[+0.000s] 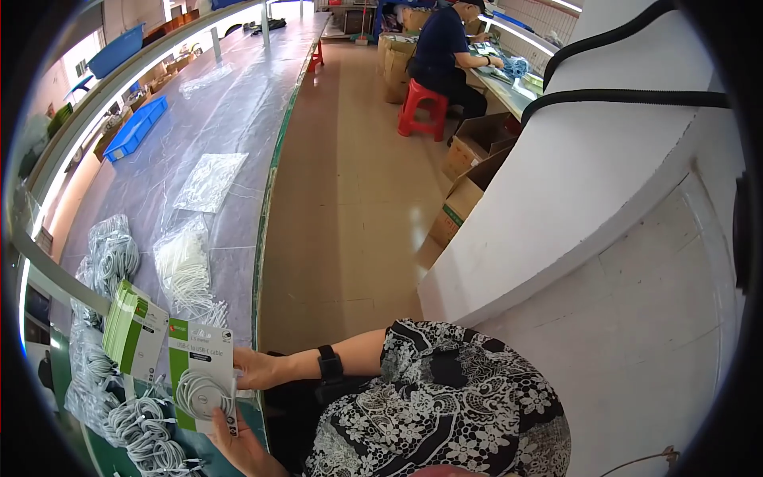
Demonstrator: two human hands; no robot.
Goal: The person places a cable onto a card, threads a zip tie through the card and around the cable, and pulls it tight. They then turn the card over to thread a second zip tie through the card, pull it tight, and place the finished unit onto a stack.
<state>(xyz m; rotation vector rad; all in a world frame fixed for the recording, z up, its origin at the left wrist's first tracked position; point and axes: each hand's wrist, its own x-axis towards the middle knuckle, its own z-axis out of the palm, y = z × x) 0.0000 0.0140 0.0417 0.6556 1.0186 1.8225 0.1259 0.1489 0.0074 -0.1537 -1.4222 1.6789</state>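
A green and white cardboard backing card (181,350) stands upright over the near end of the table, with a coiled grey-white cable (203,393) on its front. My right hand (258,370), with a dark band on its wrist, grips the card's side edge; some fingers are hidden behind it. Lower down, my left hand (237,447) pinches the card's bottom part, thumb against the coil. Just left of it leans a stack of similar cards (131,330). Several coiled cables (147,433) lie below the stack, and bundled cables in clear plastic (115,246) lie above it.
Clear bags of white strips (183,262) and white pieces (211,183) lie along the table (238,95). A blue tray (137,129) sits farther off. Across the aisle, a person (447,60) works on a red stool (423,111), near cardboard boxes (473,187) and a white pillar (572,175).
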